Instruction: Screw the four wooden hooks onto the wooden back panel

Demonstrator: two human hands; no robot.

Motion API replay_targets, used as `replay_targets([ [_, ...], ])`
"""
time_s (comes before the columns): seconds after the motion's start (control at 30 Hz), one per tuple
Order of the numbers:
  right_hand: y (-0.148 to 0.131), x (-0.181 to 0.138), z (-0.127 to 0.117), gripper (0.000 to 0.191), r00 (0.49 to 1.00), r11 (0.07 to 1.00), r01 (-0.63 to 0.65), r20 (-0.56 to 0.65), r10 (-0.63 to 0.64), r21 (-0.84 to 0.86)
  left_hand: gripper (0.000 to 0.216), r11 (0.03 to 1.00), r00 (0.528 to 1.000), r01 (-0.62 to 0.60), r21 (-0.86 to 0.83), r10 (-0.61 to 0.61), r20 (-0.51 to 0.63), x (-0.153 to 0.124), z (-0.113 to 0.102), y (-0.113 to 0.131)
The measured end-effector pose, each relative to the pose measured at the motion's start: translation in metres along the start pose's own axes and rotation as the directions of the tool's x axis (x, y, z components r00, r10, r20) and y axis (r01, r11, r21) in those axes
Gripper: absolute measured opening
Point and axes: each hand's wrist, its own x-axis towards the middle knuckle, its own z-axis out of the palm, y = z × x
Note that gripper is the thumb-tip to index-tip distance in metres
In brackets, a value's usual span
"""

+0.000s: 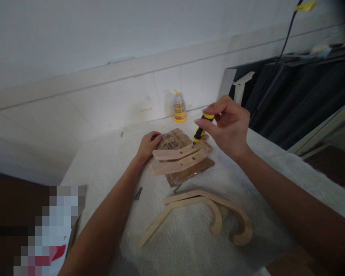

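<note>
My right hand (230,124) pinches the yellow end of a short black and yellow screwdriver (200,129). Its tip points down at a screw hole in the upper of two pale wooden pieces (172,154). These lie side by side on a brown, printed cardboard piece (174,138) wrapped in clear plastic. At the cardboard's left edge is my left hand (150,146), its fingers curled against it and partly hidden. Two curved, hook-ended wooden pieces (199,196) lie nearer to me on the white-covered table (103,168).
A clear and yellow bit case (179,107) stands by the wall. Loose screws (138,193) lie left of the cardboard, with another small screw (122,134) further back. Dark panels (293,84) lean on the right, and a black cable (287,34) hangs above them.
</note>
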Motion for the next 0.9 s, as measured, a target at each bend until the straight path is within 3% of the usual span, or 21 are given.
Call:
replay_targets([
  [0.17, 0.0026, -0.0001, -0.0025, 0.014, 0.985, 0.975, -0.087, 0.161, 0.055, 0.205, 0.038, 1.0, 1.0, 0.012, 0.011, -0.012, 0.003, 0.0002, 0.0001, 0.0],
  [0.3, 0.0024, -0.0007, -0.0019, 0.014, 0.972, 0.969, -0.13, 0.219, 0.082, 0.21, 0.04, 0.998, 1.0, 0.02, 0.051, -0.02, 0.004, 0.0008, -0.0004, -0.0013],
  [0.4, 0.0018, -0.0011, 0.0002, 0.011, 0.985, 0.993, -0.039, 0.173, 0.02, 0.11, 0.042, 0.998, 1.0, 0.017, 0.067, -0.017, 0.007, 0.0008, -0.0004, -0.0024],
  [0.5, 0.0018, -0.0014, 0.0024, 0.017, 0.998, 0.999, 0.048, 0.035, -0.048, -0.004, 0.042, 0.998, 1.0, 0.016, 0.065, -0.016, 0.008, 0.0002, -0.0002, -0.0025],
  [0.57, 0.002, -0.0018, 0.0026, 0.021, 0.998, 0.998, 0.047, -0.046, -0.05, -0.049, 0.042, 0.998, 1.0, 0.013, 0.066, -0.014, 0.009, -0.0003, -0.0006, -0.0018],
  [0.63, 0.0021, -0.0023, 0.0014, 0.02, 0.998, 0.999, 0.018, -0.052, -0.02, -0.046, 0.04, 0.996, 1.0, 0.015, 0.085, -0.016, 0.004, -0.0005, -0.0012, -0.0008],
  [0.73, 0.001, -0.003, -0.0011, 0.012, 0.993, 0.996, -0.05, 0.107, 0.041, 0.077, 0.039, 0.994, 1.0, 0.021, 0.105, -0.021, 0.003, -0.0003, -0.0017, 0.0],
  [0.83, -0.0016, -0.0034, -0.0007, 0.014, 0.955, 0.976, -0.13, 0.288, 0.075, 0.178, 0.041, 0.996, 1.0, 0.019, 0.092, -0.02, 0.003, 0.0003, -0.0013, -0.0005],
  [0.9, -0.0031, -0.0036, 0.0016, 0.014, 0.951, 0.982, -0.109, 0.303, 0.058, 0.152, 0.042, 0.996, 1.0, 0.014, 0.085, -0.015, 0.007, 0.0007, -0.0009, -0.0011],
])
